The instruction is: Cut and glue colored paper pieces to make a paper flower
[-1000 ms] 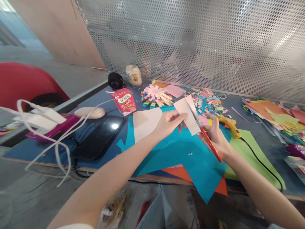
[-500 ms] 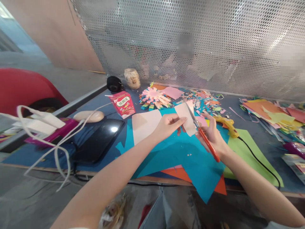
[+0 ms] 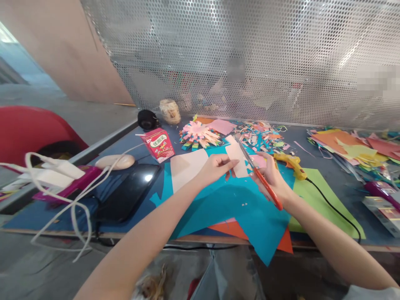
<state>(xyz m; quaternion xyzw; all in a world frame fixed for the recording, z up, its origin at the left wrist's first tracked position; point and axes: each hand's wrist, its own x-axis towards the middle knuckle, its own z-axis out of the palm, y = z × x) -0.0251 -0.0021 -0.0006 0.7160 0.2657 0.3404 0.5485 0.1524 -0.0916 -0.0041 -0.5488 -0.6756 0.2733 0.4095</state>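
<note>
My left hand (image 3: pixel 215 168) pinches a small pale pink paper piece (image 3: pixel 236 157) between thumb and fingers. Closed around orange-handled scissors (image 3: pixel 264 183) is my right hand (image 3: pixel 272 177), their blades lying along the paper's right edge. Beneath both hands spreads a large blue paper sheet (image 3: pixel 212 208). A bigger pale pink sheet (image 3: pixel 184 164) rests on it, left of my left hand. Behind the hands stands a fringed paper flower (image 3: pixel 200 132), beside a heap of colourful paper scraps (image 3: pixel 261 135).
Right of my hands are a yellow glue gun (image 3: pixel 292 164) and a green sheet (image 3: pixel 321 208). A red drink carton (image 3: pixel 158 146), a black tablet (image 3: pixel 128 196) and a purple power strip (image 3: pixel 68 183) with white cables stand left. A perforated metal panel (image 3: pixel 200 58) closes off the back.
The small paper has turned slightly in my left hand, and a narrow strip now angles off its top end beside the blades. The whole view has shifted a little.
</note>
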